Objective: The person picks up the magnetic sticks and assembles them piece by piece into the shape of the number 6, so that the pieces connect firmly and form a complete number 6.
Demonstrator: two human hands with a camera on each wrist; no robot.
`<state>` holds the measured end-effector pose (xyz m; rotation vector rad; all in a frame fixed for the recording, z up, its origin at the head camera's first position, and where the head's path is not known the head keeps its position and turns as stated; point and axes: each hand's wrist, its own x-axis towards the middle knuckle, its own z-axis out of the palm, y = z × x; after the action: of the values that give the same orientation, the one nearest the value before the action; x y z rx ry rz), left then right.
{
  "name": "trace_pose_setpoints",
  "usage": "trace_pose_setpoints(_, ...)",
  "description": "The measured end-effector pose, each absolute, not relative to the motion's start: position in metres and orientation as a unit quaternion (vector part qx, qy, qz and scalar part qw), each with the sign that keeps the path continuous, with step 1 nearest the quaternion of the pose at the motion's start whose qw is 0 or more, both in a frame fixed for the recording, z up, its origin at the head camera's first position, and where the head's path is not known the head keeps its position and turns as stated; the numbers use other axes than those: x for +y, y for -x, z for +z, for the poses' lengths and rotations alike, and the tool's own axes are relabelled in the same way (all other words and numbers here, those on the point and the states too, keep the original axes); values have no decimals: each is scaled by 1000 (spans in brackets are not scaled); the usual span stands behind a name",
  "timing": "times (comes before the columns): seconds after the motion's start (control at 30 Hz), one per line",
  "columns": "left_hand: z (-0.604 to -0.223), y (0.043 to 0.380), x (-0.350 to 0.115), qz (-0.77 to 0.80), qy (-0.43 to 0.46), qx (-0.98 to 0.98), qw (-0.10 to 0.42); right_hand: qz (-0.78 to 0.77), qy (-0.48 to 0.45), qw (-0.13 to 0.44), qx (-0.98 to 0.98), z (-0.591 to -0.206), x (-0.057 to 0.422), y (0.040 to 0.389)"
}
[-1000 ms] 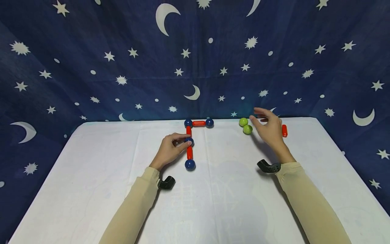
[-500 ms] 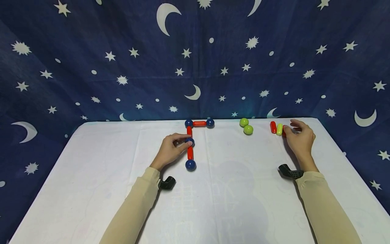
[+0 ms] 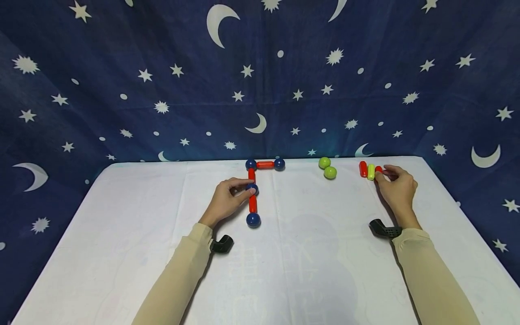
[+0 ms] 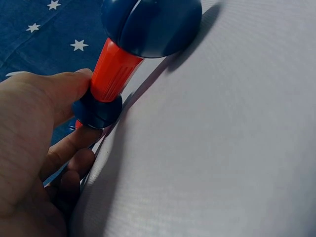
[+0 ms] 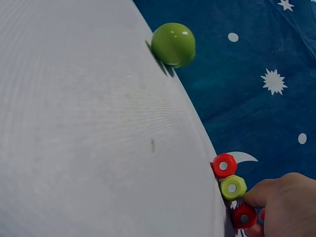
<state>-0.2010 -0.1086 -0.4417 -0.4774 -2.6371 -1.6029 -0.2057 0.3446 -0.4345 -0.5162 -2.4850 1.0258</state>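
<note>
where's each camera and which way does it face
Head: worn on the head, facing forward and down at the white table; left hand, right hand and beige sleeves show.
Left wrist: on that wrist, facing the left hand pinching a blue ball.
Right wrist: on that wrist, facing the right hand at a red rod.
Head and right wrist share the yellow rod.

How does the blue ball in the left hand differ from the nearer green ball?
Colour: the held blue ball is dark, the nearer green ball bright. Hold: the left hand pinches the held blue ball; no hand touches the nearer green ball. Joins: the held blue ball sits between two red rods; the nearer green ball has no rod attached. Both are round.
</note>
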Motion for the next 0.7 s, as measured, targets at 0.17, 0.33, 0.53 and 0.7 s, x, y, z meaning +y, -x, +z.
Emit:
trace_pose_setpoints(0.17, -441, 201, -109, -515, 154, -843, 9, 357, 183, 206, -892, -436, 344, 205)
trace_pose_setpoints(0.33, -441, 200, -109, -515, 155, -843, 12, 342, 187, 210, -897, -437, 344, 204)
trace_pose_setpoints(0.53, -442, 201, -109, -513, 157, -844, 15, 336, 191, 204, -900, -436, 342, 204)
trace_pose_setpoints(0.7, -442, 201, -108, -513, 154, -845, 9, 343, 186, 213, -896, -437, 344, 204)
